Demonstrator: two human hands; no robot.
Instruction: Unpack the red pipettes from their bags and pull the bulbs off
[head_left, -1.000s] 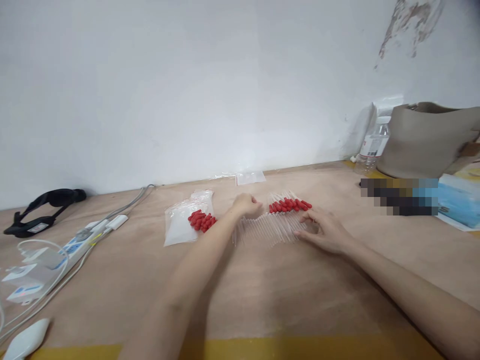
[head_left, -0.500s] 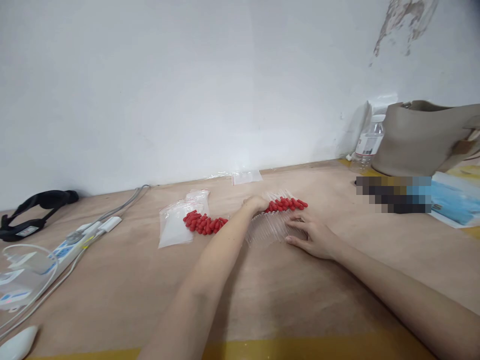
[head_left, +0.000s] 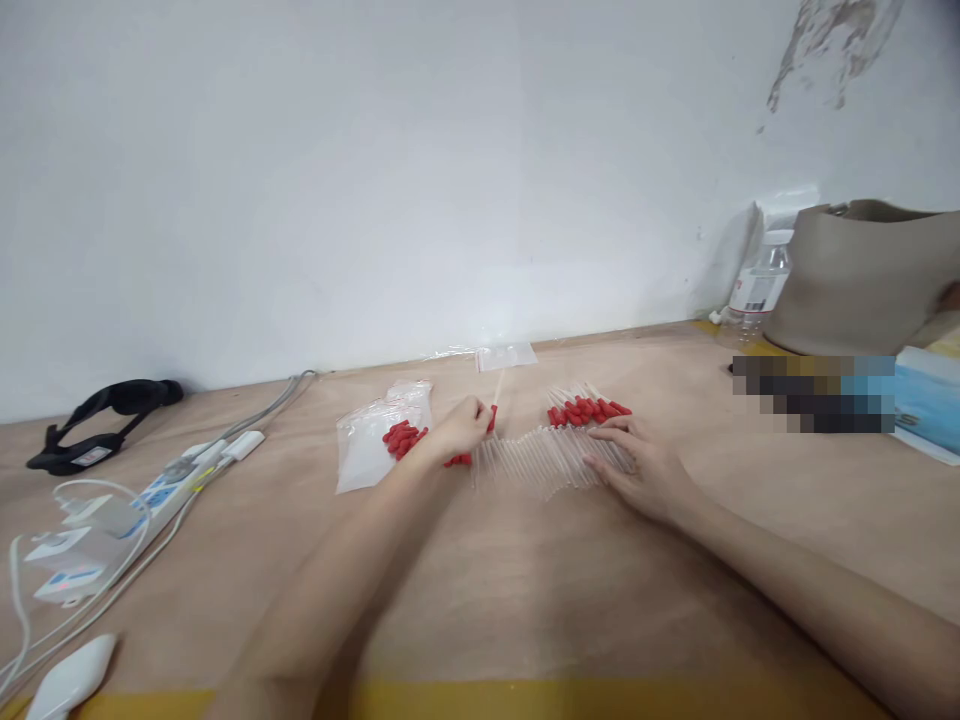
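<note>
So the step here looked like picking single droppers out of the batch. The left hand [head_left: 461,428], just left of the frame's centre, had its grip pinched shut on one red-bulbed dropper [head_left: 495,400], thin glass stem tilted up and away toward the wall. Right beside that hand was a small heap of loose red bulbs [head_left: 401,438] lying on a clear plastic bag [head_left: 367,445].

The right hand [head_left: 637,465], right of centre, lay flat with fingers spread loosely on the row of clear glass tubes [head_left: 540,462], pinning them to the table [head_left: 525,590] without gripping anything. Above its fingertips sat a cluster of finished droppers with red caps [head_left: 589,410].

My guess is the next move called for a light pinch and keeping the stem clear of the row, since those tubes look like they'd roll or snap easily. The flat palm seemed the only thing stopping the row from scattering.
</note>
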